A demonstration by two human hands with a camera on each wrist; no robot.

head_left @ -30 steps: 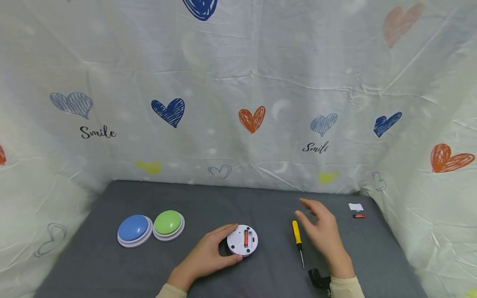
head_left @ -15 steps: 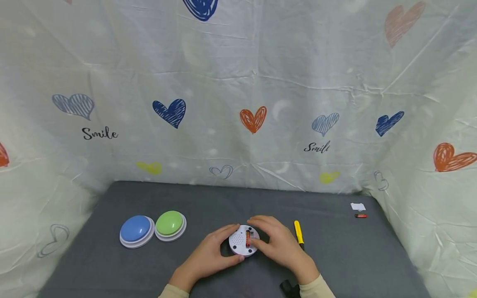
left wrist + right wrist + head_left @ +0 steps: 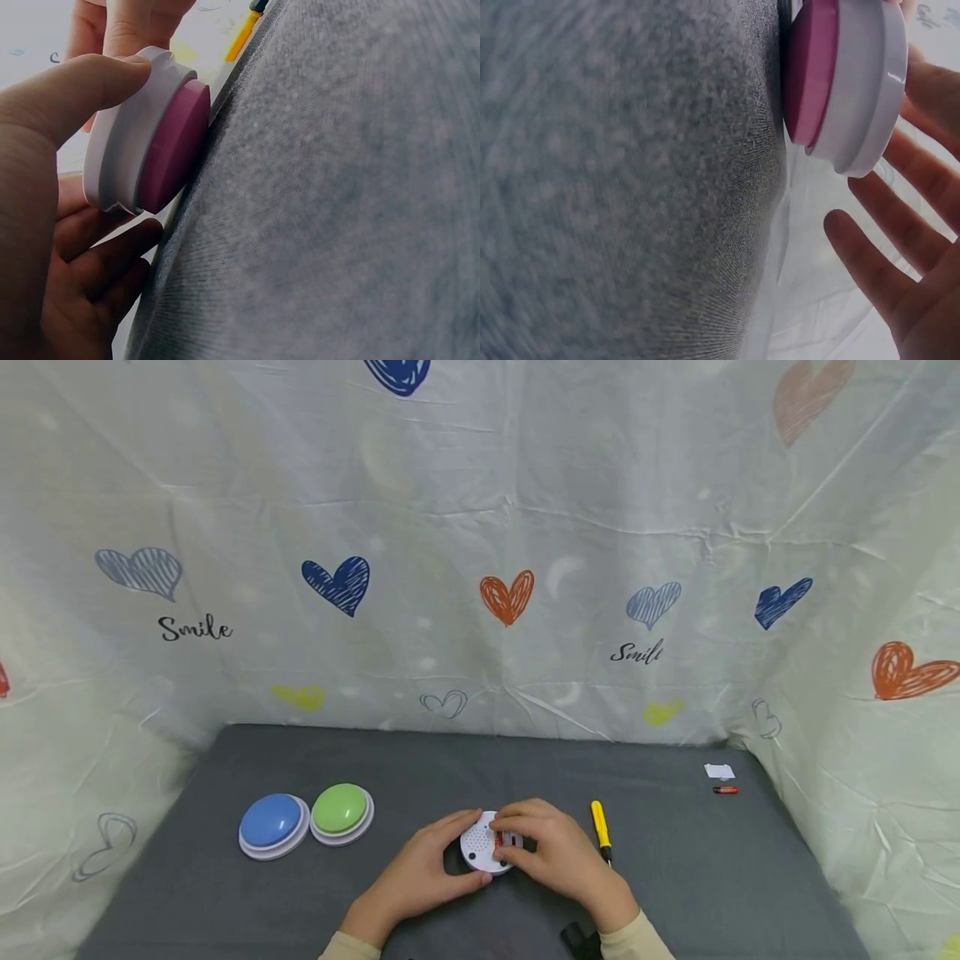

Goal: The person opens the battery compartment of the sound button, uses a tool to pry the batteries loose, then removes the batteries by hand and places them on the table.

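Note:
A round push button [image 3: 477, 847] lies upside down at the middle of the grey table, its white base up and its pink dome [image 3: 180, 142] against the cloth. My left hand [image 3: 423, 867] grips its rim from the left, thumb at the near side and fingers at the far side. From the right, my right hand [image 3: 564, 857] reaches over the base. Its thumb and index finger pinch a red battery [image 3: 498, 840] at the battery compartment, covering part of it. In the right wrist view, the other fingers [image 3: 889, 217] spread beside the base.
A yellow-handled screwdriver [image 3: 600, 824] lies just right of my right hand. Another red battery [image 3: 726, 791] and a small white cover [image 3: 720, 772] are at the back right. A blue button [image 3: 270, 821] and a green button [image 3: 340, 808] stand at the left.
My right hand has come left from beside the screwdriver to the push button, and its fingers have closed in on the battery. The left hand keeps its hold.

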